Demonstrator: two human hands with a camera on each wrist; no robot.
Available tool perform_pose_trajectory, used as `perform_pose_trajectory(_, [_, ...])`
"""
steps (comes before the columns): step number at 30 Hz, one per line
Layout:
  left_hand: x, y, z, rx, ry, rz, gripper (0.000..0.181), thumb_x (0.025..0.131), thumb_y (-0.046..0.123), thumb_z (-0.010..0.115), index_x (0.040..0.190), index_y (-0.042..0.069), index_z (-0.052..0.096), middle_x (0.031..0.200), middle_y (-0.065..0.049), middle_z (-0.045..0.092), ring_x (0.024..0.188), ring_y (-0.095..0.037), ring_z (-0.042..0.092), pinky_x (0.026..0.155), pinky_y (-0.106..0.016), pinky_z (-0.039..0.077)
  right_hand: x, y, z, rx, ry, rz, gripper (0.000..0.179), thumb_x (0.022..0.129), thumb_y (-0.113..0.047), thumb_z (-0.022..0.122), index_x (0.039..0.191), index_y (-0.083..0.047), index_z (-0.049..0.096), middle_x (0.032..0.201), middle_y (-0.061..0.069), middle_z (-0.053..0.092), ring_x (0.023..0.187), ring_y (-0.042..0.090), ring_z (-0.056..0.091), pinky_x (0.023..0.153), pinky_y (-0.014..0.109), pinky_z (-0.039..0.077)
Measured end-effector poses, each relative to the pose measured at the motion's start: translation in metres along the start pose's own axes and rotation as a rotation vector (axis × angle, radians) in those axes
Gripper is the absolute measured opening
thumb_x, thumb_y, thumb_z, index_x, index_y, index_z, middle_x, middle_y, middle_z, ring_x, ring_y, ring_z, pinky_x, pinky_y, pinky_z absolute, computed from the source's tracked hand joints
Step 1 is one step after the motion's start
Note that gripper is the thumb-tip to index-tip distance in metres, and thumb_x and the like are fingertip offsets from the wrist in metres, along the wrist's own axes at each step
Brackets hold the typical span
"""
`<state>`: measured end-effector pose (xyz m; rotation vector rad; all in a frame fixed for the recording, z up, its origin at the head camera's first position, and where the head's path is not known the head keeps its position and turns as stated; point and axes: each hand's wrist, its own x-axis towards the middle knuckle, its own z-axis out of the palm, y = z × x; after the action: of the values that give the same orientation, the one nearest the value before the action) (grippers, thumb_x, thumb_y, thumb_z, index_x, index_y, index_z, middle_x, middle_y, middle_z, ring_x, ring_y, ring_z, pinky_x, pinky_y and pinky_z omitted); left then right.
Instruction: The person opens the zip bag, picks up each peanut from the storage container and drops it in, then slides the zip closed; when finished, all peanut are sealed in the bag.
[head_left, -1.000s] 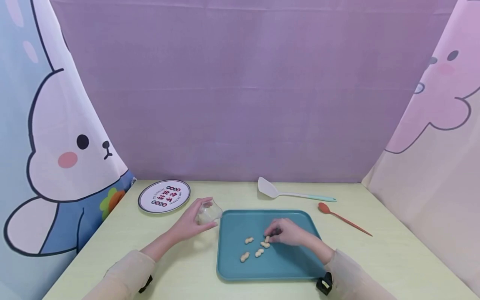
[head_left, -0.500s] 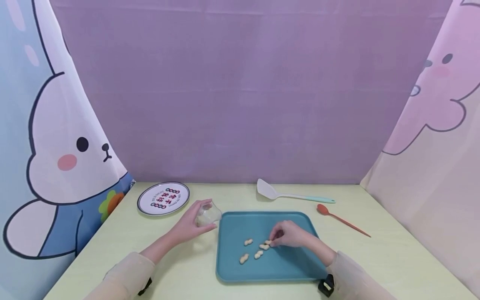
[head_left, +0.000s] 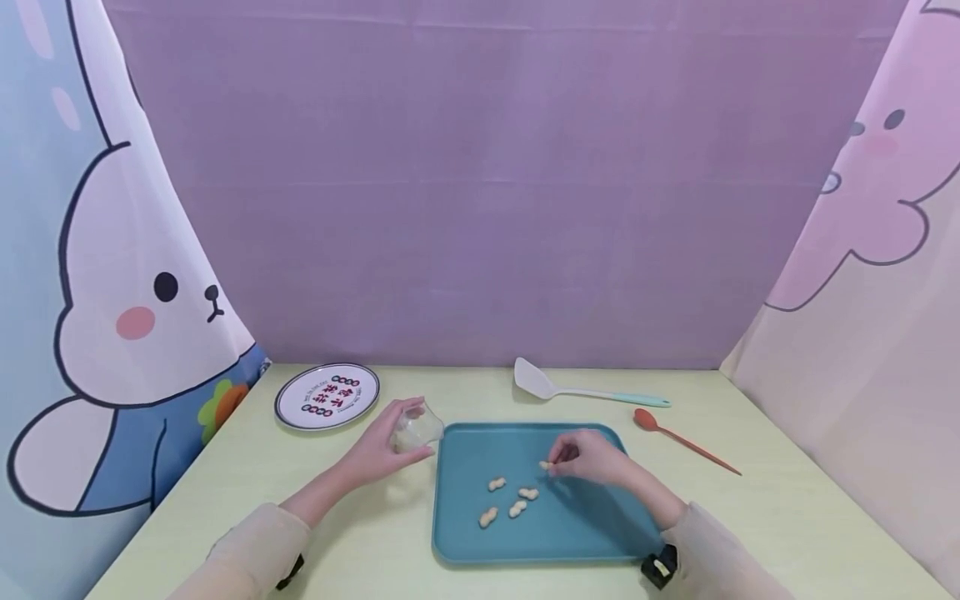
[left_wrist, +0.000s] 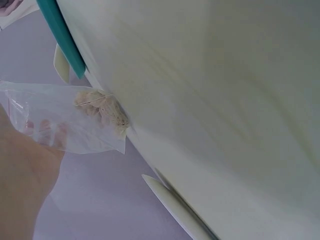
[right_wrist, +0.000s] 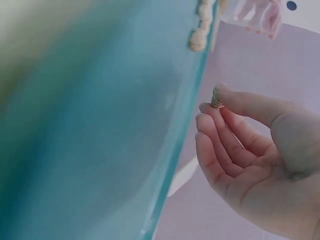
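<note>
Pale green table (head_left: 375,533), purple backdrop (head_left: 480,208)

red print on the plate (head_left: 327,397) (too small to read).

My tray (head_left: 585,533) is teal on a pale yellow-green table (head_left: 787,517); the peanuts (head_left: 506,498) are tan, my bag (head_left: 416,427) clear, the spoon (head_left: 686,439) red-orange, the plate (head_left: 327,396) white with red characters.

peanuts (head_left: 508,497) on tray (head_left: 592,533), plate (head_left: 327,396) far left
</note>
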<state>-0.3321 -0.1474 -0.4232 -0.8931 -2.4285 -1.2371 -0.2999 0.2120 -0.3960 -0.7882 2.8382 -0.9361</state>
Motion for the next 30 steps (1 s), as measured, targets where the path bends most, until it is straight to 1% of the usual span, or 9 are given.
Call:
perform_pose_trajectory(5, [0.001,0.001,-0.001,-0.004,-0.002,-0.003,0.075,0.076,0.031,0.077,0.136,0.006,0.041,0.126,-0.01,0.056,0.119,-0.027,0.053,0.101,-0.047,0.042,0.009,-0.008,-0.004,0.033,0.061,-0.008,0.008,0.085,-0.02,0.069,0.088,-0.012,0.068,0.078,-0.004,0.066,0.068,0.005,0.058,0.059,0.021,0.049])
perform_pose_trajectory(10, [0.001,0.0,-0.001,-0.012,0.0,0.001,0.075,0.076,0.032,0.078,0.137,0.007,0.041,0.127,-0.01,0.056,0.12,-0.026,0.053,0.102,-0.047,0.041,0.022,-0.021,-0.004,0.09,0.095,-0.014,0.01,0.086,-0.021,0.068,0.092,-0.013,0.069,0.081,-0.003,0.067,0.072,0.016,0.061,0.06,0.022,0.051])
perform_pose_trajectory(12, [0.001,-0.001,-0.001,-0.009,0.001,0.002,0.075,0.076,0.033,0.077,0.137,0.008,0.041,0.127,-0.01,0.056,0.12,-0.026,0.053,0.102,-0.047,0.042,0.027,-0.026,-0.002,0.1,0.101,-0.033,0.011,0.087,-0.022,0.067,0.094,-0.013,0.069,0.082,-0.003,0.067,0.073,0.016,0.062,0.061,0.023,0.051])
perform_pose_trajectory(14, [0.001,-0.002,0.0,-0.005,0.002,0.004,0.075,0.076,0.033,0.077,0.137,0.008,0.041,0.127,-0.009,0.056,0.12,-0.026,0.053,0.102,-0.047,0.042,0.033,-0.032,0.001,0.105,0.107,-0.059,0.012,0.087,-0.023,0.067,0.095,-0.014,0.069,0.082,-0.004,0.067,0.073,0.011,0.062,0.061,0.022,0.051])
perform_pose_trajectory(18, [0.0,-0.002,0.0,-0.004,0.004,0.004,0.075,0.076,0.033,0.078,0.137,0.009,0.041,0.127,-0.009,0.056,0.12,-0.026,0.053,0.101,-0.047,0.042,0.047,-0.046,0.008,0.135,0.115,-0.105,0.013,0.087,-0.022,0.067,0.096,-0.013,0.07,0.083,-0.001,0.069,0.072,0.007,0.061,0.062,0.022,0.051])
perform_pose_trajectory(27, [0.001,-0.002,-0.001,-0.025,0.001,-0.01,0.075,0.076,0.033,0.078,0.137,0.009,0.041,0.127,-0.009,0.056,0.12,-0.025,0.053,0.101,-0.046,0.043,0.071,-0.081,0.023,0.204,0.16,-0.201,0.017,0.085,-0.019,0.07,0.098,-0.008,0.069,0.086,0.005,0.069,0.074,0.012,0.063,0.065,0.02,0.052])
perform_pose_trajectory(30, [0.001,-0.002,-0.001,-0.04,-0.001,-0.006,0.075,0.076,0.033,0.078,0.137,0.009,0.041,0.127,-0.009,0.055,0.12,-0.025,0.053,0.1,-0.047,0.043,0.078,-0.091,0.03,0.212,0.163,-0.229,0.016,0.084,-0.019,0.07,0.097,-0.008,0.069,0.086,0.005,0.07,0.073,0.011,0.063,0.065,0.019,0.052])
